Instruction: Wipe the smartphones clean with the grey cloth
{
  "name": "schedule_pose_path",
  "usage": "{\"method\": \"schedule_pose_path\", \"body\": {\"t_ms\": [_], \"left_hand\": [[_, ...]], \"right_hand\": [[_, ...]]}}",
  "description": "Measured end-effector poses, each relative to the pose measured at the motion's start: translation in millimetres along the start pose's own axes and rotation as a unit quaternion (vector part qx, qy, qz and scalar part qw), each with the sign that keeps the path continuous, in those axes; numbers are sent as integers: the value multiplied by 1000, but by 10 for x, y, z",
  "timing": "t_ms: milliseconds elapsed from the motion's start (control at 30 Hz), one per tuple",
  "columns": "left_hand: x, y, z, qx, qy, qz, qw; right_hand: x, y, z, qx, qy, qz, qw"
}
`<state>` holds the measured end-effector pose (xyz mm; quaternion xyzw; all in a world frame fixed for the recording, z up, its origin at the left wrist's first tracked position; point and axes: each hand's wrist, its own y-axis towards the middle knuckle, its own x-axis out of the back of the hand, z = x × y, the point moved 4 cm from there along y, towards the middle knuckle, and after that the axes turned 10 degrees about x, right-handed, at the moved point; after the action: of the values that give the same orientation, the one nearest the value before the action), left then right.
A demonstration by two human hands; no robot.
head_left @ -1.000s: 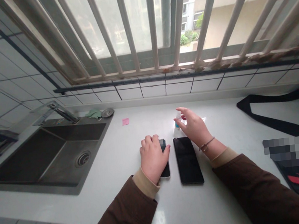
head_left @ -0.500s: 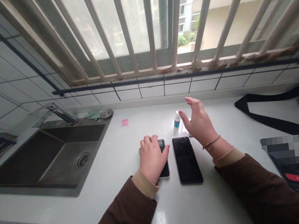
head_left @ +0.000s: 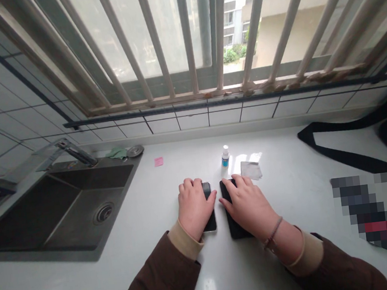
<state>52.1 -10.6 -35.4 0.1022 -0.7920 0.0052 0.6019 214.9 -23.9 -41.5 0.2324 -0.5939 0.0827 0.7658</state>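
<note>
My left hand (head_left: 194, 207) lies over a smartphone (head_left: 210, 222) on the counter, fingers bent round its far left side and thumb by its right edge. To the right, my right hand (head_left: 247, 201) covers a larger black phone (head_left: 236, 230). Its thumb is at that phone's left edge and its fingers curl over the far end. Both phones lie flat, partly hidden by my hands. Beyond them stands a small white-capped bottle (head_left: 225, 157) with a blue label. A grey folded cloth (head_left: 251, 170) rests just past my right fingertips.
A steel sink (head_left: 82, 213) with a faucet (head_left: 77, 151) is set into the white counter (head_left: 146, 225) on the left. Near it are a green cloth (head_left: 116, 153), a round metal drain cover (head_left: 135, 151) and a pink note (head_left: 158, 161). A black strap (head_left: 340, 147) lies at right; a barred window is behind.
My right hand has come down from above the counter near the bottle onto the larger phone. This uncovers the bottle and grey cloth. My left hand stays on its phone.
</note>
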Motion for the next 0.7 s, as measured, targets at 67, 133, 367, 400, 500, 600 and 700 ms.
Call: {"method": "schedule_pose_path", "body": {"t_ms": [67, 133, 367, 400, 500, 600, 700], "left_hand": [[3, -2, 1, -1, -1, -1, 1000], [4, -3, 1, -4, -3, -2, 1000], [-13, 11, 15, -15, -19, -9, 1000], [-16, 12, 16, -16, -18, -10, 1000], [-21, 12, 14, -18, -15, -10, 1000], [-28, 12, 13, -16, -10, -9, 1000], [-41, 23, 20, -11, -12, -10, 1000]], "right_hand": [[-4, 2, 17, -3, -2, 4, 1000], [26, 13, 37, -11, -5, 3, 1000], [51, 40, 82, -30, -9, -9, 999], [47, 41, 80, -34, -10, -11, 999], [41, 43, 76, -40, -13, -12, 999], [42, 47, 83, -38, -15, -11, 999], [44, 51, 97, -37, -22, -14, 999]]}}
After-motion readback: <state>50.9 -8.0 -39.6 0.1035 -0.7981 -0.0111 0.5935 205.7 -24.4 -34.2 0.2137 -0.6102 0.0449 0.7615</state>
